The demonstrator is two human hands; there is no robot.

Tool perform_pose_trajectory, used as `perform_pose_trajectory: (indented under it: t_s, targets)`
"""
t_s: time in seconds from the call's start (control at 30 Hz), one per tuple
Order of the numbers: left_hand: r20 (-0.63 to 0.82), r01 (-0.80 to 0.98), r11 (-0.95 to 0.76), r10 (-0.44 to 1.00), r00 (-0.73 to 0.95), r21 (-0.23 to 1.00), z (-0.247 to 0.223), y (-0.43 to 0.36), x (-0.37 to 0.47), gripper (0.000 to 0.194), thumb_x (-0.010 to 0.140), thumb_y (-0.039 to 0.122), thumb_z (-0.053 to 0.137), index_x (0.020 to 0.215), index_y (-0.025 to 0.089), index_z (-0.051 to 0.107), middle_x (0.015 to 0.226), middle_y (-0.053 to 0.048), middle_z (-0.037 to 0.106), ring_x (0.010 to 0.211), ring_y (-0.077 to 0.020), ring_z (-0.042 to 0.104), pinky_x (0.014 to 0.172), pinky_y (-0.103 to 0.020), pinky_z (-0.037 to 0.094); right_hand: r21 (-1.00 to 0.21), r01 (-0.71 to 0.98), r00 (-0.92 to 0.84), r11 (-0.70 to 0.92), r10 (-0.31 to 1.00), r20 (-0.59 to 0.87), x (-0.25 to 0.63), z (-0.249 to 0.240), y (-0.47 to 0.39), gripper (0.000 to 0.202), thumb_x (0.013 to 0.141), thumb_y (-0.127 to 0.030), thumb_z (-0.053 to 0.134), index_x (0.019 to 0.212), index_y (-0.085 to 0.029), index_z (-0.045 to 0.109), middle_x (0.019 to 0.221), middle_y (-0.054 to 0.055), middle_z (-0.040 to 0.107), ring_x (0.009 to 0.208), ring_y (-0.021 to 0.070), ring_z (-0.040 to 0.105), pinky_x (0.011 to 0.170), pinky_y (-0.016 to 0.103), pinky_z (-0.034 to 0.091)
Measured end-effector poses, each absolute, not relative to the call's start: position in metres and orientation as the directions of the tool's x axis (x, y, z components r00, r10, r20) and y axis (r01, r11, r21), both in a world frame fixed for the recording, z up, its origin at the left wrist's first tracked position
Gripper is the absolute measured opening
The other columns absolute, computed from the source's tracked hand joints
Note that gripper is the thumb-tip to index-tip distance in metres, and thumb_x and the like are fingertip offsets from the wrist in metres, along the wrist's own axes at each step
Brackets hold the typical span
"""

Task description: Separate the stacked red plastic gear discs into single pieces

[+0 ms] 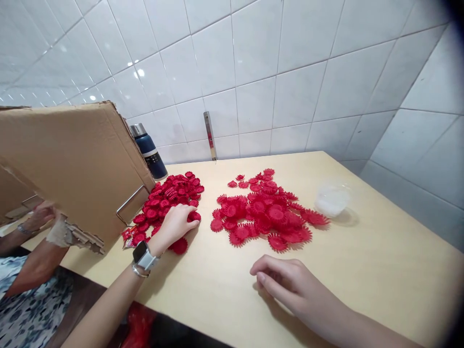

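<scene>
My left hand rests at the right edge of the left pile of red flower-shaped pieces. Its thumb and fingers close around a red flower-shaped piece. A smartwatch and a bracelet are on that wrist. Across the table, a looser pile of larger, spiky-edged red flower-shaped pieces lies spread out. Just in front of this pile my right hand hovers low over the tabletop. Its fingers are curled in, with the thumb tip close to the forefinger, and I see nothing between them.
A clear bowl with white contents stands to the right. Behind the left pile are a dark blue bottle and an upright cardboard panel with a metal bracket. Beyond the panel sits another person. A tiled wall borders the table.
</scene>
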State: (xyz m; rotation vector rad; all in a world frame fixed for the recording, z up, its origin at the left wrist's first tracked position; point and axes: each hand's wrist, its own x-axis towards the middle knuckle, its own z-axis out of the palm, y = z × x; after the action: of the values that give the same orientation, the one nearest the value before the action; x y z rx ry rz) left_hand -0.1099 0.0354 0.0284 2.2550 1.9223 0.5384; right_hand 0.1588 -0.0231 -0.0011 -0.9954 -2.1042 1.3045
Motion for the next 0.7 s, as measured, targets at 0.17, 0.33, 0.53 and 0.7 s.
perform_pose_trajectory:
  t_s: [0.17, 0.33, 0.53, 0.7]
  targets:
    - [0.212, 0.830, -0.150, 0.977, 0.039, 0.537, 0.036, 0.041, -0.104, 0.040, 0.070, 0.026, 0.056, 0.109, 0.021, 0.055, 0.096, -0.005, 0.049, 0.094, -0.0248, 0.047, 0.087, -0.037, 0.033, -0.894, 0.345, -0.626, 0.286, 0.780, 0.008, 0.159, 0.000, -0.021, 0.018, 0.085, -0.021, 0.038, 0.077, -0.017, 0.053, 0.067, 0.003, 0.061, 0.060, 0.0149, 0.053, 0.056, 0.025, 0.040]
    - [0.056, 0.532, -0.097, 0.994, 0.092, 0.841, 0.051, 0.037, -0.075, 0.019, 0.074, 0.034, 0.055, 0.086, 0.019, 0.055, 0.085, -0.001, 0.050, 0.084, -0.0188, 0.051, 0.078, -0.032, 0.039, -0.869, 0.372, -0.627, 0.326, 0.778, 0.024, 0.159, -0.001, -0.020, 0.017, 0.084, -0.020, 0.039, 0.076, -0.017, 0.054, 0.066, 0.002, 0.059, 0.057, 0.0135, 0.049, 0.053, 0.024, 0.038]
    - [-0.100, 0.022, 0.098, 0.952, 0.289, 0.995, 0.041, 0.037, -0.027, 0.020, 0.077, 0.035, 0.047, 0.090, 0.021, 0.050, 0.071, 0.001, 0.054, 0.060, -0.0106, 0.052, 0.051, -0.021, 0.038, -0.842, 0.370, -0.606, 0.392, 0.789, 0.101, 0.159, 0.001, -0.017, 0.018, 0.084, -0.018, 0.039, 0.076, -0.017, 0.056, 0.062, 0.001, 0.060, 0.054, 0.0127, 0.052, 0.051, 0.024, 0.041]
    - [-0.229, -0.178, 0.318, 0.891, 0.392, 0.931, 0.027, 0.033, -0.011, 0.043, 0.080, 0.054, 0.036, 0.069, 0.016, 0.051, 0.052, 0.003, 0.046, 0.041, -0.0058, 0.040, 0.038, -0.016, 0.028, -0.736, 0.456, -0.391, 0.501, 0.855, 0.340, 0.204, 0.050, 0.025, 0.020, 0.085, -0.029, 0.042, 0.086, -0.019, 0.059, 0.078, 0.004, 0.066, 0.068, 0.0159, 0.060, 0.060, 0.027, 0.046]
